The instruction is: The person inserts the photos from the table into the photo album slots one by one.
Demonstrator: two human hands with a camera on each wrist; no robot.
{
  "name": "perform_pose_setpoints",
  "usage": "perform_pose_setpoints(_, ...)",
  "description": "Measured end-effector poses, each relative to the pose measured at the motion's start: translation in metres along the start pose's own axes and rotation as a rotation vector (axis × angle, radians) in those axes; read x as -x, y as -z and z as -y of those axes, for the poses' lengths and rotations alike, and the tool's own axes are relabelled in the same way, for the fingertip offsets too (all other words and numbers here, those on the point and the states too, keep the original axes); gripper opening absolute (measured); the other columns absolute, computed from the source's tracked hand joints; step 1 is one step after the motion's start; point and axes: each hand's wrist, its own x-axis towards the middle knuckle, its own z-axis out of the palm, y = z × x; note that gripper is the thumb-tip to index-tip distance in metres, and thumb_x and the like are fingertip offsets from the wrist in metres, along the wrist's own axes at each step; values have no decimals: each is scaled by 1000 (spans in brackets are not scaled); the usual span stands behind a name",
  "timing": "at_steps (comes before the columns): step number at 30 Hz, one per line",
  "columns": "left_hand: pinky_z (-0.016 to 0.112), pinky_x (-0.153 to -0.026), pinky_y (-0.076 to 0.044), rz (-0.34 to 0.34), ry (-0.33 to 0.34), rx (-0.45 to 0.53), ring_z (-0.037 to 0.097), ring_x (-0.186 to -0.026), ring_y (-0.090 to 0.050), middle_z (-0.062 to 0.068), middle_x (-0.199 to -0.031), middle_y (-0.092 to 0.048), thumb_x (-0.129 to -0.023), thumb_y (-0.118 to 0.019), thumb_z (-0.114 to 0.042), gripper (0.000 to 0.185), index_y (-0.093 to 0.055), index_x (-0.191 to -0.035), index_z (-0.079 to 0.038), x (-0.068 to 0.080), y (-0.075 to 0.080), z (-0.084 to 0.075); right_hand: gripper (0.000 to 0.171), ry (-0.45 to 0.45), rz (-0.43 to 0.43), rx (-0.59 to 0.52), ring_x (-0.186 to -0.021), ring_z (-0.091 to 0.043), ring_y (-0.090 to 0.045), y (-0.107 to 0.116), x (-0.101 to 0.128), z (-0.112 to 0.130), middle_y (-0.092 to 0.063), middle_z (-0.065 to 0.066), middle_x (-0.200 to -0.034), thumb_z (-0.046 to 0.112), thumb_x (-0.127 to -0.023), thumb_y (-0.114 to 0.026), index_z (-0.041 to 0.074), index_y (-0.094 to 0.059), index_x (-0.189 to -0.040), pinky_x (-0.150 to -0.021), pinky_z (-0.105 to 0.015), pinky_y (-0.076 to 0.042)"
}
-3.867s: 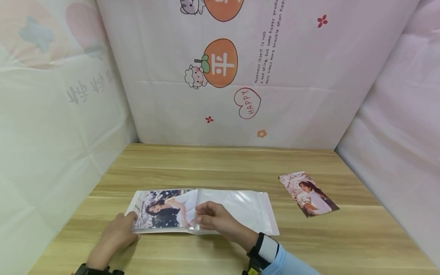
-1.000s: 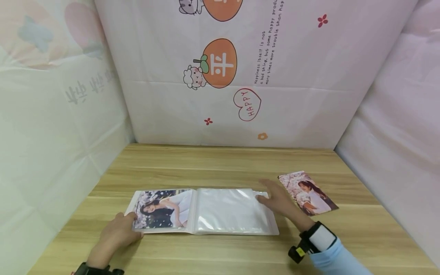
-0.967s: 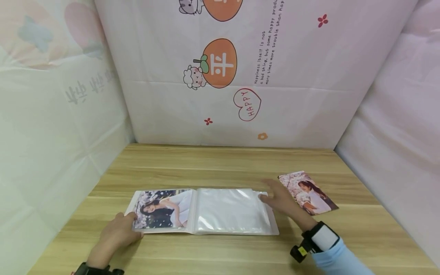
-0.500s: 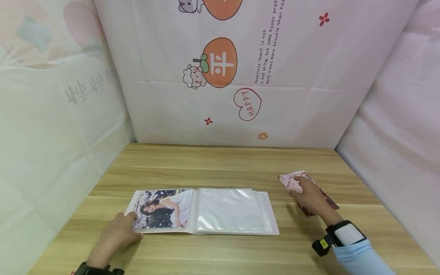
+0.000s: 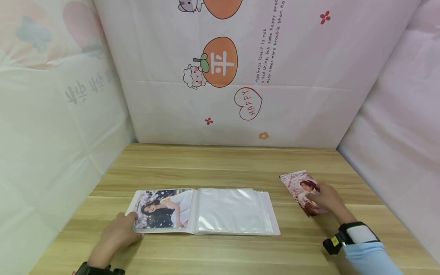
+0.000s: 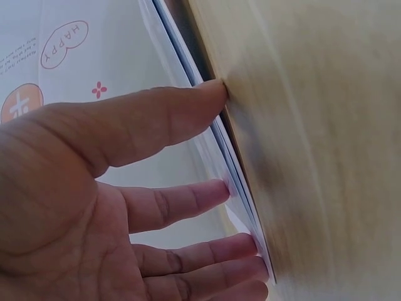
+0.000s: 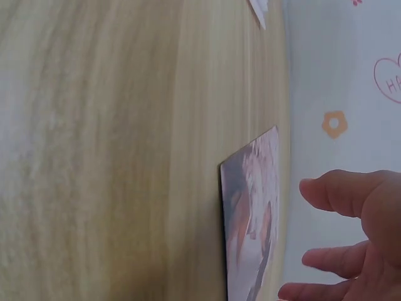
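Note:
A photo album [image 5: 271, 214] lies spread flat on the table, its near edge toward me. Its left page holds a portrait photo [image 5: 164, 208]; a clear glossy sleeve [image 5: 227, 212] covers the right page. My left hand [image 5: 118, 231] rests at the album's left end; in the left wrist view the thumb and extended fingers touch the album's edge [image 6: 235, 160]. To the right, a loose photo [image 5: 299, 189] of a person among pink blossoms lies tilted on the table. My right hand [image 5: 328, 200] hovers over its right side, and the right wrist view shows thumb and fingers [image 7: 338, 191] spread, apart from it.
A wood-grain table [image 5: 206, 256] carries everything. White printed cloth walls [image 5: 292, 114] close it in at the back, left and right. Bands with small cameras [image 5: 359, 233] sit on the wrists.
My right hand has moved from the album's right page to the loose photo, then slid toward its right side. The left hand has stayed at the album's left end; the right page now lies flat.

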Motion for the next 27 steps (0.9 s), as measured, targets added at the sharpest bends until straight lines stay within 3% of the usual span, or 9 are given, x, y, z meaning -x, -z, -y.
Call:
perform_pose_setpoints(4,50,-61,-46,-6,-4,-3,34,-78,-54,19,-88,-52,-65,-78,-29,57,-57,-106,5,-1,-1,0,43,-72,41,37,-74,-35,-54,3,0,-7,-57,-23,-83,30,-83,-64,-11,-53,-90,-61,-44,-44)
perform_pose_setpoints(9,50,-61,-46,-11,-7,-7,34,-78,-54,19,-88,-52,-65,-78,-29,57,-57,-106,5,-1,-1,0,59,-112,75,86,-86,-46,-54,0,-2,-15,-54,-35,-97,35,-82,-63,-19,-50,-103,-67,-52,-44)
perform_pose_setpoints(15,51,-61,-46,-14,-5,-7,35,-78,-54,19,-87,-52,-65,-78,-28,56,-57,-105,5,0,-1,0,53,-114,50,129,-78,-41,-54,-4,-3,-19,-56,-31,-88,31,-78,-66,-17,-53,-95,-62,-51,-43)
perform_pose_setpoints(23,52,-62,-46,-19,-1,-10,35,-78,-54,20,-87,-52,-64,-78,-29,55,-57,-104,4,2,-1,-3,74,-249,81,65,-90,-49,-43,-2,-4,-22,-48,-39,-102,43,-74,-71,-19,-47,-107,-66,-66,-36)
perform_pose_setpoints(27,52,-62,-46,-24,7,-11,36,-78,-54,20,-87,-52,-64,-78,-29,55,-58,-103,4,7,-3,-7,79,-312,115,23,-89,-52,-34,2,-6,-27,-44,-38,-98,47,-70,-73,-19,-47,-105,-69,-66,-34)
